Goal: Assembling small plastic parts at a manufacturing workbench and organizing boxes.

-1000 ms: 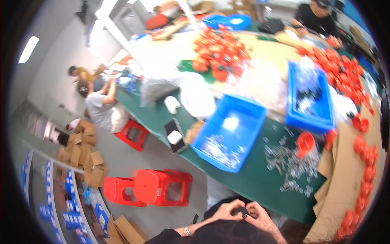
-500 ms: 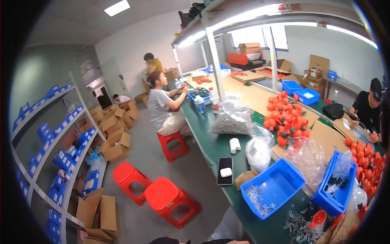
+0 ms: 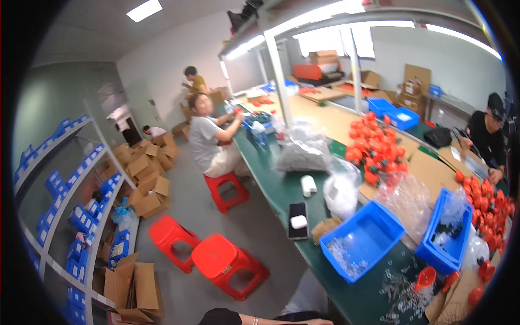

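Observation:
At the lower edge my left forearm [image 3: 265, 320] shows, with a black sleeve [image 3: 221, 316] and a thin bracelet. Only a sliver of my left hand [image 3: 320, 322] is in the picture, its fingers cut off; my right hand is out of sight. On the green table [image 3: 338, 295] by my knee stands a blue bin [image 3: 374, 233] holding small clear plastic pieces [image 3: 346, 257]. Loose springs and rings [image 3: 403, 295] lie in front of it, beside a red cup-shaped part [image 3: 426, 278]. A narrower blue bin [image 3: 441, 265] with dark parts and a clear bag is farther right.
Red parts [image 3: 374, 146] are heaped on cardboard. A phone [image 3: 297, 233] with a white case [image 3: 298, 221] lies near the table edge. Red stools [image 3: 222, 260], open cartons [image 3: 132, 290] and shelving [image 3: 103, 135] are left. A seated co-worker [image 3: 208, 138] and one in black [image 3: 487, 135] are at the table.
The view has shifted slightly, and more of my left forearm and sleeve shows at the lower edge. The seated co-worker's head has turned toward me.

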### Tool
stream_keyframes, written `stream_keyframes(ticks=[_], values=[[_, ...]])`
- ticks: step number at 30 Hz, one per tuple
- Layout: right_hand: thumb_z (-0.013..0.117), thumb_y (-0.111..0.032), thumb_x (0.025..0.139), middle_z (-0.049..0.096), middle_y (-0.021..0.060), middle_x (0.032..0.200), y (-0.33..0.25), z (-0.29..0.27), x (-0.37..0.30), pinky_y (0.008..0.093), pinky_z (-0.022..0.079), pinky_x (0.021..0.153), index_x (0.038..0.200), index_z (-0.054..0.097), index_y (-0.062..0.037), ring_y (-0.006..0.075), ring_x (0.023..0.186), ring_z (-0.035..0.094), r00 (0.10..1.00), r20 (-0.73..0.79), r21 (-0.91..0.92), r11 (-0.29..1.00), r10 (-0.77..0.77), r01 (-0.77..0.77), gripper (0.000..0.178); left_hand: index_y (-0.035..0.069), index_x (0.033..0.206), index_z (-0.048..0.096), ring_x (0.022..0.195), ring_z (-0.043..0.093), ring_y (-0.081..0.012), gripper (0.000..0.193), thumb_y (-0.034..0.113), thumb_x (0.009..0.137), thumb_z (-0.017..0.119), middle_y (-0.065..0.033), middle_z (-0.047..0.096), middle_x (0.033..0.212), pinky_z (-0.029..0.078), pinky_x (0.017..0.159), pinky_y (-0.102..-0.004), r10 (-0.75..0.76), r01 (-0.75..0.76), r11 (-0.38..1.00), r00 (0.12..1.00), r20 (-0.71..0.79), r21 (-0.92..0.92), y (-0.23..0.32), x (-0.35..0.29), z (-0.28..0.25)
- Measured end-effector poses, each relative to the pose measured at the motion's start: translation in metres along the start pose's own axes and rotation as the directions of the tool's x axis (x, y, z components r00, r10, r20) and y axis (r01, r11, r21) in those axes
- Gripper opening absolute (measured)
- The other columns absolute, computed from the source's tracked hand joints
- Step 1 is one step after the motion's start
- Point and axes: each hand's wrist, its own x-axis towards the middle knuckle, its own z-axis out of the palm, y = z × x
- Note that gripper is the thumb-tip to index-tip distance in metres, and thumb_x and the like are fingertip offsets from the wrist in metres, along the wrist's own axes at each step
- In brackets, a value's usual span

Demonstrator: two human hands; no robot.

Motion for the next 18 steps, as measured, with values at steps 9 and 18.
stream_keyframes(ticks=[9, 18], values=[[0.065, -0.013, 0.084, 0.049, -0.0033, 0.081, -0.045, 0.049, -0.012, 0.0208, 0.04, 0.073, 0.086, 0.052, -0.0042, 0.0049, 0.081, 0.047, 0.927, 0.219, -0.037, 0.947, -0.304, 0.32, 0.016, 0.005, 0.095, 0.056, 0.08, 0.055, -0.0062, 0.03, -0.005, 0.067, 0.062, 0.0012, 0.058, 0.084, 0.043, 0.07, -0.022, -0.151, 0.135, 0.988, 0.931, -0.333, -0.07, 0.052, -0.04, -0.011], [0.051, -0.019, 0.094, 0.064, 0.0005, 0.093, -0.016, 0.023, 0.016, 0.0189, 0.047, 0.068, 0.108, 0.059, 0.0003, 0.0038, 0.08, 0.058, 0.852, 0.52, 0.307, 0.943, -0.057, -0.124, 0.026, 0.003, 0.087, 0.057, 0.076, 0.052, -0.005, 0.018, -0.003, 0.071, 0.06, 0.0032, 0.056, 0.079, 0.041, 0.07, -0.0202, -0.2, 0.158, 0.979, 0.882, -0.426, -0.133, 0.061, -0.039, -0.009]])
